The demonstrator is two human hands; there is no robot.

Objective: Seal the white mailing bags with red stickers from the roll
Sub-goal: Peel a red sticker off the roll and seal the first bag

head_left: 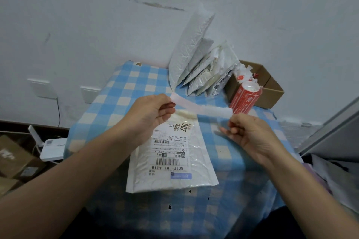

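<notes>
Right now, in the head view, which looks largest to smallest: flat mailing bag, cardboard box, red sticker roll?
1. flat mailing bag
2. cardboard box, partly hidden
3. red sticker roll
Nearness favours the bag.

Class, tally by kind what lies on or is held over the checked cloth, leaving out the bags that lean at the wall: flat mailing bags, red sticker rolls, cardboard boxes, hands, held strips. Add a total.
flat mailing bag: 1
red sticker roll: 1
cardboard box: 1
hands: 2 (left hand, right hand)
pale strip: 1
Total: 6
</notes>
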